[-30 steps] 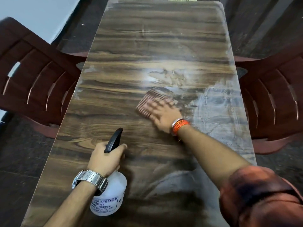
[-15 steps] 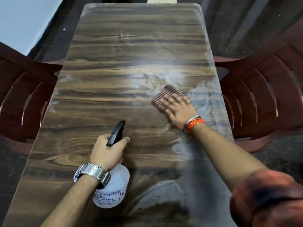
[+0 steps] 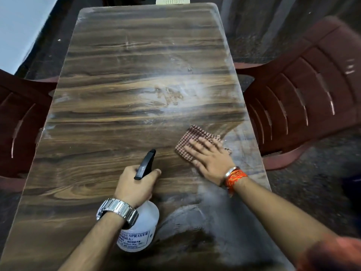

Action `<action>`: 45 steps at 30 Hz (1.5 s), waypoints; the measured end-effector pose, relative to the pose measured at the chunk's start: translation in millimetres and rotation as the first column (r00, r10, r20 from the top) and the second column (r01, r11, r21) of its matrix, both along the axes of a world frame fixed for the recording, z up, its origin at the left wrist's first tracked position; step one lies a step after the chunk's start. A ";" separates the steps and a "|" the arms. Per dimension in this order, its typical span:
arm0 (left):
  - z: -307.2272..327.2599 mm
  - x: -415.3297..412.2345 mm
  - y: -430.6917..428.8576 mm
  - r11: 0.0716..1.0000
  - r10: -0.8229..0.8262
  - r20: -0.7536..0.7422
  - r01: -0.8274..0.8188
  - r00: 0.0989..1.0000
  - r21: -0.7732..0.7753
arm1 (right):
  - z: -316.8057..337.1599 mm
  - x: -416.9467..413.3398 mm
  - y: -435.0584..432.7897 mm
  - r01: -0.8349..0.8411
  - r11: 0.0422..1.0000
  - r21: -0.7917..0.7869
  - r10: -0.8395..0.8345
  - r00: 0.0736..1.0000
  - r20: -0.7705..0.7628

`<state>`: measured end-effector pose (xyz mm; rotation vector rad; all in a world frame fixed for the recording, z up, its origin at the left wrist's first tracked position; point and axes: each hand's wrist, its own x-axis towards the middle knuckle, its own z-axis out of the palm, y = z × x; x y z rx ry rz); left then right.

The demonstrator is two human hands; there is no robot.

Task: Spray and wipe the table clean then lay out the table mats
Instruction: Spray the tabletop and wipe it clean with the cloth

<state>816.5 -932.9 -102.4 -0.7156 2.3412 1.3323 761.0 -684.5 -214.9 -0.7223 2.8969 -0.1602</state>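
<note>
Your left hand point(image 3: 134, 184) grips the spray bottle point(image 3: 139, 229) at lower centre; your right hand point(image 3: 210, 157), fingers flat, presses the cloth point(image 3: 192, 137) on the table point(image 3: 117, 94) just right of centre.

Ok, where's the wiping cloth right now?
In the head view, the checked cloth lies on the table, right side, under the right hand, right of the spray bottle the left hand grips.
</note>
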 end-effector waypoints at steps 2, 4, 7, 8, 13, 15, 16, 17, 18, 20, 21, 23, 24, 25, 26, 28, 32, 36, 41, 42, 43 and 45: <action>3.9 6.1 -1.3 0.999 -0.032 -0.014 0.032 0.999 -0.003 | -2.1 -10.4 39.8 0.251 0.968 0.023 -0.251 0.968 -0.009; 4.9 14.1 -2.9 0.997 -0.073 -0.021 0.073 0.997 -0.002 | 1.0 -19.4 72.9 0.580 0.813 0.042 -0.582 0.811 0.055; 7.2 31.5 -11.0 0.994 -0.110 -0.034 0.109 0.993 -0.027 | 2.5 -2.7 46.0 0.697 0.716 0.030 -0.698 0.715 0.037; 7.9 36.3 -13.5 0.993 -0.113 -0.033 0.112 0.993 -0.029 | 3.1 10.5 23.4 0.655 0.755 0.019 -0.656 0.755 0.006; 13.6 57.0 -24.4 0.990 -0.139 -0.031 0.139 0.990 0.002 | 3.2 122.7 -76.8 0.068 0.997 -0.046 -0.068 0.998 -0.005; 15.1 64.0 -29.4 0.986 -0.164 -0.030 0.164 0.986 0.000 | 4.5 149.5 -68.4 0.002 0.998 -0.059 -0.001 1.000 0.004; 16.2 67.2 -32.2 0.984 -0.176 -0.034 0.176 0.984 -0.001 | 2.3 151.7 -52.9 0.054 0.998 -0.039 -0.055 0.998 -0.021; 17.4 70.5 -35.4 0.982 -0.188 -0.038 0.188 0.981 -0.002 | 1.2 150.3 -33.8 0.175 0.984 -0.014 -0.175 0.984 -0.021; 18.6 73.5 -38.4 0.980 -0.201 -0.042 0.201 0.979 -0.003 | 0.7 147.6 -12.0 0.342 0.939 0.020 -0.342 0.940 0.006; 20.1 78.9 -43.3 0.976 -0.218 -0.054 0.218 0.975 -0.006 | 3.9 145.9 18.8 0.690 0.723 0.042 -0.691 0.719 0.076; 21.3 82.1 -44.9 0.976 -0.218 -0.059 0.218 0.974 -0.003 | 5.8 147.7 17.1 0.797 0.603 0.037 -0.795 0.597 0.108; 22.7 89.8 -46.4 0.976 -0.217 -0.065 0.218 0.974 0.011 | 7.1 161.3 -20.7 0.818 0.575 0.024 -0.817 0.572 0.076; 22.3 92.9 -46.2 0.975 -0.220 -0.064 0.221 0.974 0.015 | 7.3 172.3 -50.3 0.743 0.669 0.001 -0.742 0.669 0.044; 22.1 96.7 -46.3 0.973 -0.229 -0.064 0.230 0.971 0.011 | 7.7 186.7 -82.9 0.627 0.778 -0.029 -0.627 0.779 0.032; 22.0 99.0 -46.3 0.970 -0.240 -0.063 0.241 0.969 0.005 | 6.2 204.6 -117.1 0.476 0.878 -0.038 -0.476 0.879 0.023; 21.9 102.0 -45.9 0.965 -0.263 -0.064 0.264 0.963 0.004 | 10.7 242.5 -169.1 0.200 0.978 -0.058 -0.197 0.979 0.060; 28.7 105.8 -50.0 0.956 -0.292 -0.084 0.292 0.953 -0.020 | 7.5 246.2 -137.5 0.104 0.993 -0.055 -0.104 0.995 0.012; 31.5 115.9 -60.0 0.969 -0.244 -0.088 0.241 0.966 -0.052 | 2.0 221.5 -10.1 0.681 0.732 0.035 -0.682 0.730 0.044; 29.5 139.8 -56.0 0.982 -0.183 -0.070 0.179 0.981 -0.056 | 7.5 228.3 -20.4 0.815 0.579 0.029 -0.815 0.578 0.036; 29.7 145.7 -51.7 0.984 -0.171 -0.067 0.168 0.983 -0.053 | 7.8 238.4 -45.2 0.727 0.686 -0.026 -0.726 0.686 0.041; 29.6 151.4 -46.9 0.986 -0.163 -0.065 0.160 0.984 -0.052 | 7.8 251.6 -69.6 0.596 0.801 -0.056 -0.594 0.803 0.046; 29.2 161.3 -38.0 0.989 -0.137 -0.061 0.134 0.989 -0.055 | 11.3 277.2 -104.4 0.391 0.916 -0.085 -0.386 0.920 0.072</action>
